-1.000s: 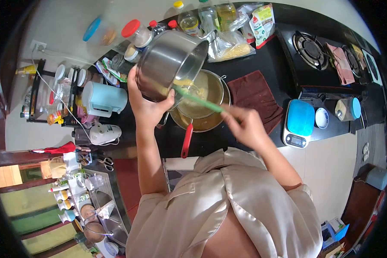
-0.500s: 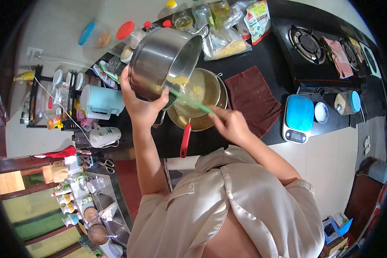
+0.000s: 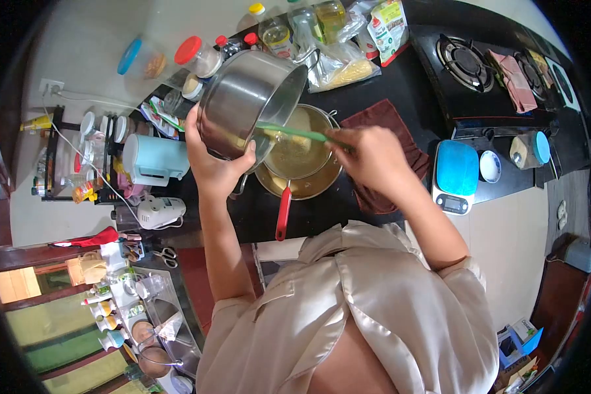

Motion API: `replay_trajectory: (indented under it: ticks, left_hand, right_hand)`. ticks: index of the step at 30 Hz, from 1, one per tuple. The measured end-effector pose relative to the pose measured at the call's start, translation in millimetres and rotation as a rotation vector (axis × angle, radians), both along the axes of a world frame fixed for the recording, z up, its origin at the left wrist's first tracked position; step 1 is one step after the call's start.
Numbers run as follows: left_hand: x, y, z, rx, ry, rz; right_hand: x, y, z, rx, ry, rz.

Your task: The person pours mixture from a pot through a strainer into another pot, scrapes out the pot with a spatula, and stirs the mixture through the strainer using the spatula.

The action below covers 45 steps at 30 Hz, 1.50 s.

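My left hand (image 3: 220,164) grips a steel pot (image 3: 236,98) from below, holding it tipped with its mouth toward the right. In my right hand (image 3: 371,154) is a green-handled utensil (image 3: 305,134); its far end lies at the pot's mouth, and its head is hidden. Beneath the pot's rim sits a strainer (image 3: 287,210) with a red handle, pale yellowish stuff in its mesh. The strainer rests over a wide metal pan or bowl (image 3: 308,190) on the black counter.
A dark red cloth (image 3: 374,190) lies right of the strainer, then a kitchen scale (image 3: 456,174) and a small bowl (image 3: 490,167). The gas stove (image 3: 466,62) is at the back right. Bottles and a plastic bag (image 3: 345,73) stand behind; a light blue jug (image 3: 154,159) is left.
My right hand has moved up and slightly right, swinging the green handle closer to level. The pot stays tipped in my left hand, nearly in place.
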<state>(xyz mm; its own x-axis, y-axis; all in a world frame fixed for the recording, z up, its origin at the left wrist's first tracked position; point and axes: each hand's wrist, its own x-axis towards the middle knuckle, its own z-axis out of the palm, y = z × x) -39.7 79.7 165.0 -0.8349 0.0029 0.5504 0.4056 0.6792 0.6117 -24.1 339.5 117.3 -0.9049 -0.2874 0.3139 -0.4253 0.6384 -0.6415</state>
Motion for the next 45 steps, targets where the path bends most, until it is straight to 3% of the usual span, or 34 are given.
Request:
replay_trajectory:
  ticks: [5,9,12,14,17,20,28,34,38,41,45]
  left_hand:
    - [-1,-1,6,-0.031,-0.037,-0.030]
    - [-3,-1,5,-0.067,-0.013,-0.046]
    - [-7,-3,5,-0.034,-0.053,-0.046]
    - [-8,-6,1,-0.003,-0.046,-0.059]
    - [-10,-3,4,-0.037,-0.027,-0.065]
    - [-10,0,8,0.007,-0.073,-0.112]
    - [-8,1,1,-0.060,-0.080,-0.042]
    - [-9,3,1,-0.071,-0.066,-0.036]
    - [-7,5,3,-0.162,-0.034,0.001]
    - [-7,-1,3,-0.114,-0.079,-0.003]
    - [-5,-8,-2,-0.041,-0.107,0.010]
  right_hand:
    - [-35,9,34,0.183,0.243,-0.110]
    - [-46,-9,32,0.368,0.222,-0.026]
    - [-40,-11,37,0.350,0.158,0.151]
    - [-38,-5,51,0.379,0.117,0.141]
    - [-43,-3,58,0.312,0.304,0.036]
    - [-55,-13,47,0.398,0.352,0.082]
    - [-26,18,61,0.560,0.237,0.222]
    - [-37,2,67,0.567,0.205,0.126]
    - [-46,-26,55,0.553,0.334,0.066]
    - [-29,-21,60,0.718,0.227,0.211]
    - [-11,3,61,0.662,0.148,0.197]
